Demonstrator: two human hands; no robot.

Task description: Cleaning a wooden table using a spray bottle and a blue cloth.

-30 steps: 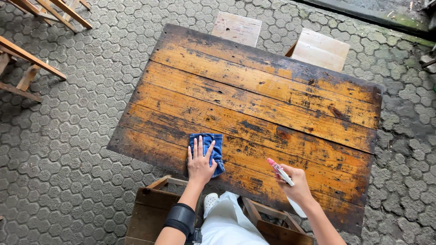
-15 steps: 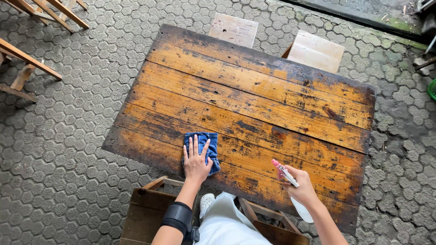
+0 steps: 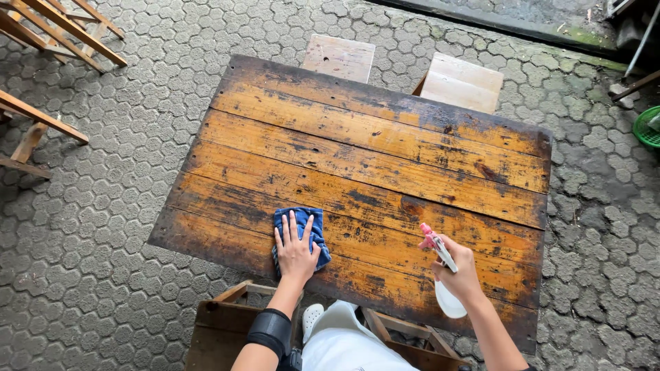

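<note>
My left hand (image 3: 296,251) lies flat with fingers spread on the blue cloth (image 3: 300,237), pressing it onto the worn wooden table (image 3: 371,148) near its front edge — palm down so the whole cloth stays in contact with the planks. My right hand (image 3: 459,273) is wrapped around the neck of a spray bottle (image 3: 443,275), held just above the table's front right part; its pink nozzle (image 3: 430,239) points inward over the boards, so any spray would land on the wood and not on me. Two pale stools (image 3: 462,82) sit tucked at the table's far side. A dark wooden bench (image 3: 213,330) stands just under its near edge, beside my legs.
</note>
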